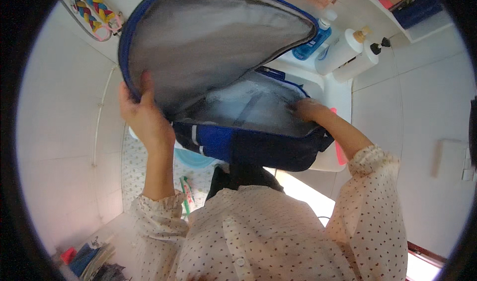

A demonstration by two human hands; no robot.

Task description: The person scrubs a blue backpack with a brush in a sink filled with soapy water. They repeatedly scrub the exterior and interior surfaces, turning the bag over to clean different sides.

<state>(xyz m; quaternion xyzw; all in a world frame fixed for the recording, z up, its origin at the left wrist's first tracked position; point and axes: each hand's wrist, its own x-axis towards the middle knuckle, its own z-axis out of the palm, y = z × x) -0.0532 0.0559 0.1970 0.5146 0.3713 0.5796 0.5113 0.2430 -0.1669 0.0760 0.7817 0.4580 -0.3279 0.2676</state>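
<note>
A blue and black backpack [278, 149] with a grey lining lies unzipped across the sink, its mouth facing me. My left hand [144, 114] is closed on the edge of its front flap [198, 37], thumb on the lining, and holds the flap raised on the far side. Over the right end of the bag's rim reaches my right hand [309, 109], closed at the edge of the opening; its fingertips are partly lost against the dark lining. The lining inside [248, 102] looks pale and shiny, and I cannot tell whether it is wet.
Beneath the bag shows the white sink [343, 99]. Behind it on the right stand a blue bottle [312, 42] and two white pump bottles [340, 51] [360, 62]. A pink object [340, 149] is by the sink's right side. Below left sits a light blue basin [194, 158].
</note>
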